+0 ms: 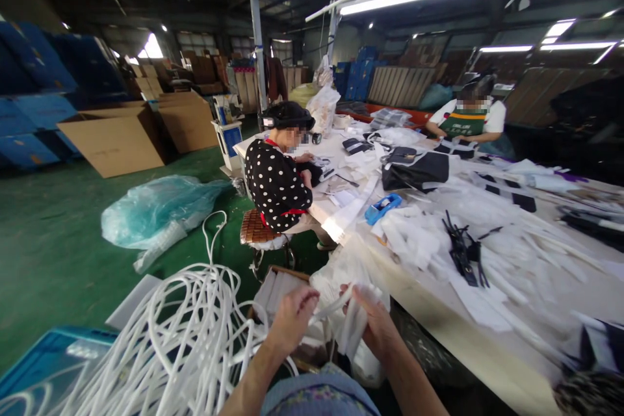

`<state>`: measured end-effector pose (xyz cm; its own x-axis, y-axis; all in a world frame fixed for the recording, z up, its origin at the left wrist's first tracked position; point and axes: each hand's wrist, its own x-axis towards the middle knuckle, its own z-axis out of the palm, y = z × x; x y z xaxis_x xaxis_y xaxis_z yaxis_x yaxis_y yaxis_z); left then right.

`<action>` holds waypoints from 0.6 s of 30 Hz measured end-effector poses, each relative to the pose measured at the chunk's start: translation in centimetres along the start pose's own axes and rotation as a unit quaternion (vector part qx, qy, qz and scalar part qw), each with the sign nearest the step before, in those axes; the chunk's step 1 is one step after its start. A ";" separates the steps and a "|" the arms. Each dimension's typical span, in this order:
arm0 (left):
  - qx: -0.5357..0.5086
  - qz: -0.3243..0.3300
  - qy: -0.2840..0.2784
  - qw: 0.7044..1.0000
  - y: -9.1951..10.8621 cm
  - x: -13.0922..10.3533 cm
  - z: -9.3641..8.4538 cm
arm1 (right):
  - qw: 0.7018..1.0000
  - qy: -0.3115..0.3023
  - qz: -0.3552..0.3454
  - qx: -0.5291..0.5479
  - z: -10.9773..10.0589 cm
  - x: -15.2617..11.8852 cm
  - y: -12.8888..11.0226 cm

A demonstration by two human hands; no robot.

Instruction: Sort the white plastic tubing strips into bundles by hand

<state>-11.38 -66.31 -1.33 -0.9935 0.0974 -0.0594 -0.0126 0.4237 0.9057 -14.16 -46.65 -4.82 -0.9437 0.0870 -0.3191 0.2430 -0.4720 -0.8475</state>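
Note:
My left hand (292, 316) and my right hand (375, 325) are low in the middle of the view, close together over my lap. Between them they pinch a white strip of fabric (331, 305). My right hand also grips a bunch of white fabric (354, 330) that hangs down from it. A heap of white cord loops (185, 338) lies just left of my left hand. Behind my hands stands an open cardboard box (277, 286) with white pieces in it.
A long table (429, 312) strewn with white and black fabric pieces runs along my right. A person in a polka-dot top (277, 182) sits on a stool ahead; another person (468, 120) sits across the table. A blue crate (49, 357), plastic bag (156, 208) and cardboard boxes (117, 136) lie left.

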 end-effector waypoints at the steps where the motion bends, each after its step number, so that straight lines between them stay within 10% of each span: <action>1: 0.018 -0.009 -0.049 0.999 0.0 -0.1 0.4 | 1.000 0.009 0.009 0.012 0.0 0.0 -0.3; 5: 0.008 -0.012 -0.156 0.988 -0.4 -0.2 1.3 | 0.998 0.040 0.029 0.036 -0.4 0.1 -1.1; 11: -0.004 -0.029 -0.168 0.985 -1.0 -0.3 2.0 | 0.995 0.074 0.021 0.069 -0.8 0.0 -1.3; 18: -0.102 -0.059 0.022 0.993 -2.4 0.5 4.1 | 0.990 0.040 0.010 0.132 0.9 -1.2 -1.6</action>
<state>-11.37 -63.59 -5.22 -0.9876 0.0160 -0.1565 -0.1483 0.2373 0.9601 -13.60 -46.81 -2.72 -0.9161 0.1394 -0.3759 0.1842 -0.6866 -0.7034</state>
